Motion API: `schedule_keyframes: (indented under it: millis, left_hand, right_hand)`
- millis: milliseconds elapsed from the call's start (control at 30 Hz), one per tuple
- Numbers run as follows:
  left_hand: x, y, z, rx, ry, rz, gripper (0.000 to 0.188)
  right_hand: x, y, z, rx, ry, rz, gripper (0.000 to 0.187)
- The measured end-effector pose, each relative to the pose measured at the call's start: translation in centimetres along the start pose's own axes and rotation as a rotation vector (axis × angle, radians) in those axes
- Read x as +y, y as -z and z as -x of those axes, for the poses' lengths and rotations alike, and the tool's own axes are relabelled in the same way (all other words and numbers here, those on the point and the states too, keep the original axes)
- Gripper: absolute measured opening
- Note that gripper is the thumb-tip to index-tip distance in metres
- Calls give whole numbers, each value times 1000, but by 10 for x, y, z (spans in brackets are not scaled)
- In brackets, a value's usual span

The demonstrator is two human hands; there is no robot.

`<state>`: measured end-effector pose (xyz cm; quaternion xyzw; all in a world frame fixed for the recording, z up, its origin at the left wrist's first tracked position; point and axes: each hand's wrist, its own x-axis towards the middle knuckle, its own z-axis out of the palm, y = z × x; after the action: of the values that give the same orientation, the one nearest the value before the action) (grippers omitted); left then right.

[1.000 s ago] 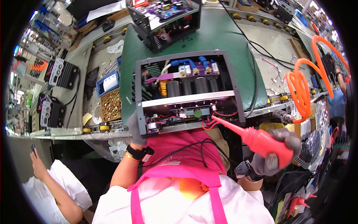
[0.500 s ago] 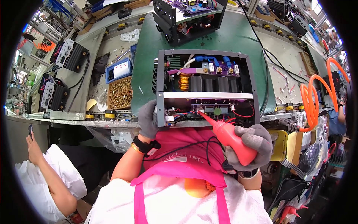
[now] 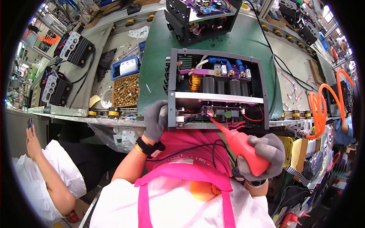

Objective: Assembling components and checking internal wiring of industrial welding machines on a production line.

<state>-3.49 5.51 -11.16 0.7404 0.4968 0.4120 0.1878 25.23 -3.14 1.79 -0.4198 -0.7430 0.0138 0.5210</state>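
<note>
An open black metal case (image 3: 218,98) full of electronic parts sits at the near edge of a green mat (image 3: 152,72). My left hand (image 3: 156,119), in a grey glove, is closed on the case's near left edge. In my gloved right hand (image 3: 268,155) is a red squeeze bottle (image 3: 249,150), held at a slant. Its long pointed nozzle reaches the near row of parts, close to a small white connector and red wires. Whether the tip touches anything I cannot tell. Inside the case are black cylinders, a copper coil and blue-sleeved cables.
Another open case (image 3: 205,22) stands farther back on the mat. To the left are a box of brass fittings (image 3: 126,90), a blue bin (image 3: 124,67) and two black units. An orange coiled hose (image 3: 317,110) hangs at right. A co-worker's hand (image 3: 33,142) holds a phone at far left.
The view has shifted, so the bench appears farther right. The bottle's nozzle tip has drawn slightly back toward me relative to the case. My left hand keeps its hold.
</note>
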Motion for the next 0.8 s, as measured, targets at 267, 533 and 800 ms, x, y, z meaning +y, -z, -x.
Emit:
schedule_keyframes:
  millis: [267,533,800]
  left_hand:
    - [15,8,18,-117,-31,312,78]
    - [13,7,17,-102,-67,257,77]
    - [12,10,4,-80,-249,11,76]
  right_hand:
    - [-10,-19,-18,89,-10,-282,49]
    - [-9,-36,-31,26,52,-222,47]
    - [-18,-27,-30,-8,-86,-219,50]
